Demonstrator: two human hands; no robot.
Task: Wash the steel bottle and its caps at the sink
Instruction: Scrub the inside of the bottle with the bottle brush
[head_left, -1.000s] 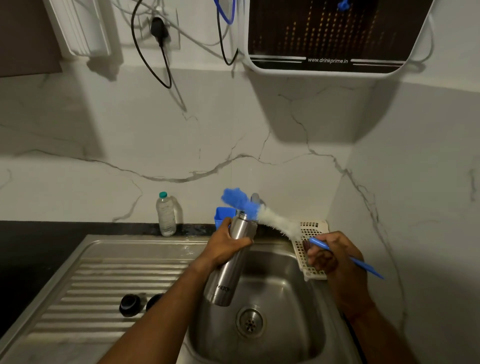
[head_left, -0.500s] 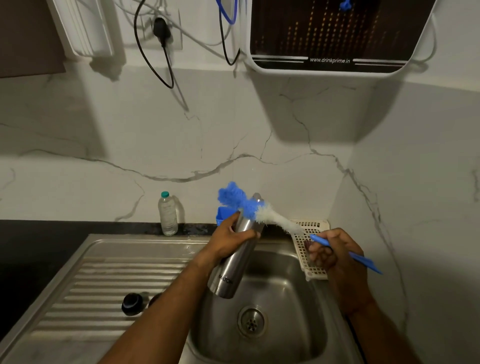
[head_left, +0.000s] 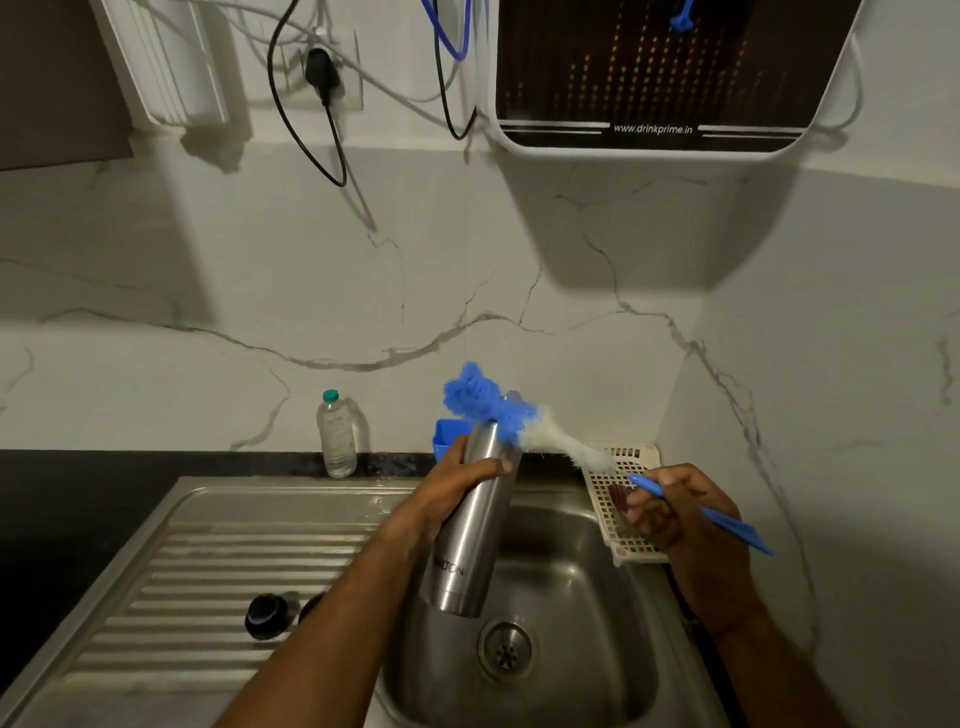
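Centre frame, over the stainless-steel sink (head_left: 582, 587), the left hand (head_left: 457, 483) curls round the upper body of a tall brushed-steel bottle (head_left: 467, 530), rigid and probably slippery when wet, while the right hand (head_left: 670, 512) pinches a blue-handled bristle brush (head_left: 561, 447).

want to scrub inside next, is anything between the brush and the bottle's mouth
Nothing visible does. The brush, held by the right hand, lies with its bristles across the mouth of the steel bottle in the left hand. The caps sit aside on the drainboard.
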